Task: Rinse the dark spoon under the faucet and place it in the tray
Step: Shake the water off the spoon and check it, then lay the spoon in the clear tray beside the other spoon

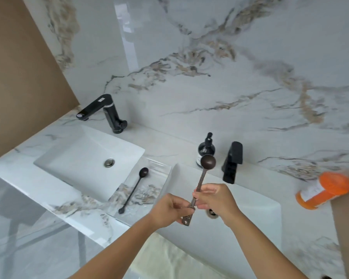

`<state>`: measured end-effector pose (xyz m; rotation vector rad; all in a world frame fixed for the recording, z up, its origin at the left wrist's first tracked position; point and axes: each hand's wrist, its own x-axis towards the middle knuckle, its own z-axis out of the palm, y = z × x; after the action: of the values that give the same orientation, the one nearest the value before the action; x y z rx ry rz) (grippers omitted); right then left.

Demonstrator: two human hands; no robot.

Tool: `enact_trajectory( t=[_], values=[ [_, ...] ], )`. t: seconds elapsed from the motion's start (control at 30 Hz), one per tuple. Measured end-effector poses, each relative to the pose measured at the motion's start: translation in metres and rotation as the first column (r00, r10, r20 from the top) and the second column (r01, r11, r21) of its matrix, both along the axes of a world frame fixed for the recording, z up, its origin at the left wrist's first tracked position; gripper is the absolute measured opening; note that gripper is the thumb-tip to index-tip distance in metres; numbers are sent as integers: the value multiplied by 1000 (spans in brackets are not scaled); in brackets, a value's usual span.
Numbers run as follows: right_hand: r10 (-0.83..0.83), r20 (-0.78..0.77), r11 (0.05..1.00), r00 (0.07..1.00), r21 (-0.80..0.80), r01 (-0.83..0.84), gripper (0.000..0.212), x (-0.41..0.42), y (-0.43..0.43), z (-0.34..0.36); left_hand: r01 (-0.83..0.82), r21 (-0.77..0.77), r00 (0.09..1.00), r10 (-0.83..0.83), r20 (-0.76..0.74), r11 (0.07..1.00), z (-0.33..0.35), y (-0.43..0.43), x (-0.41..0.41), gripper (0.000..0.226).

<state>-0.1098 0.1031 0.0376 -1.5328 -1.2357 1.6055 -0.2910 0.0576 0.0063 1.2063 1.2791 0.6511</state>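
A dark brown spoon [203, 174] with a long patterned handle is held upright over the right sink [256, 210], bowl at the top. My left hand [169, 211] grips the lower end of its handle. My right hand [214, 200] pinches the handle higher up. The black faucet [232, 162] stands just right of the spoon's bowl; no water is visible. A clear tray [159, 170] lies on the counter between the two sinks, and a second slim black spoon [133, 189] rests in it.
A left sink [69, 158] with its own black faucet [105, 111] sits further left. A dark pump bottle [206, 147] stands behind the spoon's bowl. An orange bottle [326, 189] lies on its side at the right. A pale towel [169, 258] hangs below.
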Motion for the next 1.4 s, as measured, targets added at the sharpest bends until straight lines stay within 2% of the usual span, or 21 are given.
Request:
enact_trajectory(
  t=[0.1,0.3,0.43,0.53,0.63,0.77,0.97,1.0,1.1,1.4],
  values=[
    [-40,-19,991,999,-126,38,23,-52,15,-4,-42,-37,999,42,-7,998,-5,6,-57,18],
    [-47,-17,976,999,-216,42,30,-153,47,-18,-24,-201,999,18,-30,979,-20,23,-149,4],
    [-93,58,953,994,-285,106,23,-190,57,-32,-13,-289,987,-34,-158,957,-22,42,-173,8],
    [-106,181,927,978,-338,163,22,-201,64,-49,-11,-342,962,-83,-259,940,-28,51,-176,10],
    [-126,312,921,942,-316,228,26,-208,71,-66,-21,-341,928,-109,-357,940,-42,59,-174,16],
    [-109,414,930,904,-280,241,34,-214,75,-79,-13,-306,877,-136,-460,952,-54,60,-166,24],
    [-30,604,946,796,-240,218,21,-229,76,-91,86,-324,800,-259,-541,942,-72,63,-163,40],
    [-31,629,949,777,-225,219,18,-231,76,-94,91,-315,784,-263,-562,945,-73,64,-163,39],
    [-31,653,952,756,-212,222,13,-236,76,-100,88,-286,752,-252,-609,954,-74,62,-160,12],
    [17,684,959,730,-217,181,19,-244,80,-116,142,-240,629,-275,-727,960,-86,63,-161,13]
  ],
)
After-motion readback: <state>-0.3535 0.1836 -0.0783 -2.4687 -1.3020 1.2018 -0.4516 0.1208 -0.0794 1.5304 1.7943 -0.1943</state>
